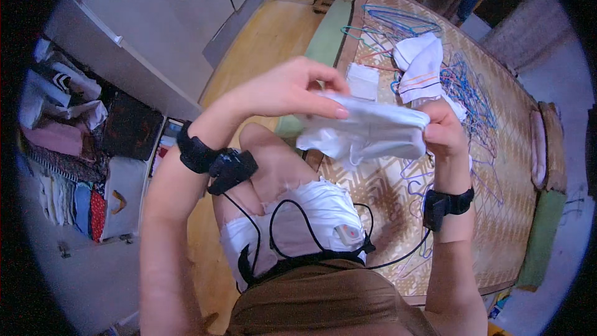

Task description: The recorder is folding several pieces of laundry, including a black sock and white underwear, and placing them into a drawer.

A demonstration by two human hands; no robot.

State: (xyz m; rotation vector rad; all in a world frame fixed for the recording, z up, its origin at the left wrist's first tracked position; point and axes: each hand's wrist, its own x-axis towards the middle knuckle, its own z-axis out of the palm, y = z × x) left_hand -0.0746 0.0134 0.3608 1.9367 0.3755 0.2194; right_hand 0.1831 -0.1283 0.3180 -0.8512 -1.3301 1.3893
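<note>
A thin white cloth item point(382, 126), gathered in soft folds and slightly blurred, is held in the air in front of me between both hands. My left hand point(298, 86) has its thumb and fingers around the near-left end of it. At the other end, my right hand point(445, 128) pinches a corner between thumb and fingers. Just beyond the cloth lies a small folded white cloth point(363, 80) on the woven bed mat point(508, 158). Beside that is a white cloth with orange and dark stripes point(421, 72), loosely crumpled.
Tangled coloured wire hangers point(471, 93) cover part of the mat, with more hangers point(396, 18) at its far end. To my left, an open cabinet holds stacked clothes point(60, 140). Black cables point(298, 205) run from my wrist straps to my waist.
</note>
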